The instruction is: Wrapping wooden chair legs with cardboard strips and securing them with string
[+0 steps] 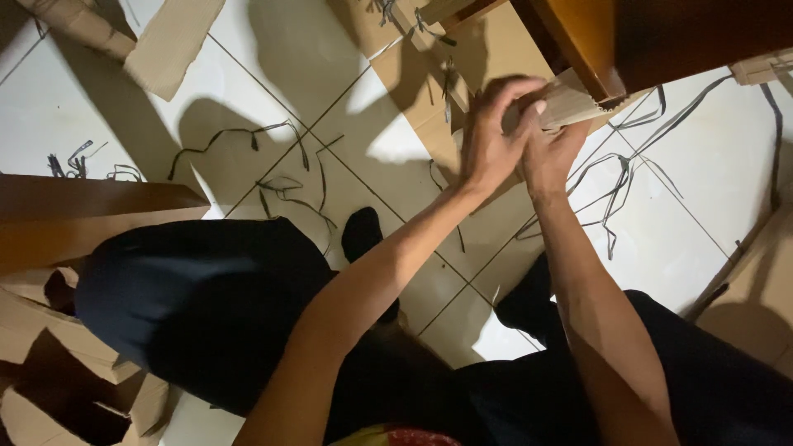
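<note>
Both my hands are raised together over the tiled floor, closed around a strip of corrugated cardboard (570, 103). My left hand (489, 136) wraps over the near end of the strip, fingers curled. My right hand (552, 150) grips it from below and behind. The far end of the cardboard strip sits against the edge of a brown wooden panel (652, 41) at the upper right. A flat cardboard sheet (429, 91) lies on the floor under my hands.
Grey plastic straps (619, 177) are scattered over the white tiles (702, 165). Another wooden panel (91, 216) lies at the left. Torn cardboard boxes (58, 372) sit lower left, more cardboard (169, 41) upper left and at the right edge (760, 297). My dark-trousered legs (198, 306) fill the bottom.
</note>
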